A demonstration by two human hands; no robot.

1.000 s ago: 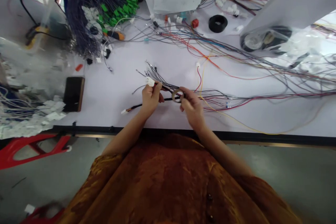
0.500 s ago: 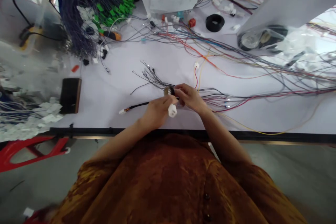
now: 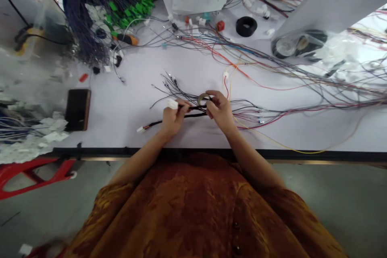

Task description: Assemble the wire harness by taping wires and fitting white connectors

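Observation:
My left hand (image 3: 174, 119) is closed on a black-wrapped cable branch, close to its white connector (image 3: 172, 104). A short black length of that branch (image 3: 196, 107) runs across to my right hand (image 3: 221, 112). Between the fingers of my right hand is a roll of tape (image 3: 203, 97), its ring standing on edge. Below lies a second black-wrapped branch (image 3: 157, 122), ending at the left in a white plug (image 3: 140, 130). Loose black wires with metal terminals (image 3: 171, 82) fan out behind my hands. More thin wires (image 3: 248, 117) leave to the right of my right hand.
A phone (image 3: 78, 109) lies at the left beside heaped white connectors (image 3: 50, 131). Grey wires with green connectors (image 3: 133, 12) are piled at the back left. A black tape roll (image 3: 246, 26) sits at the back. Long wires (image 3: 290, 64) stretch to the right. The table's dark edge (image 3: 211, 154) is before me.
My left hand has moved left and turned, taking the white connector away from my right hand. My right hand has shifted slightly right with the tape roll. The black branch between them now shows.

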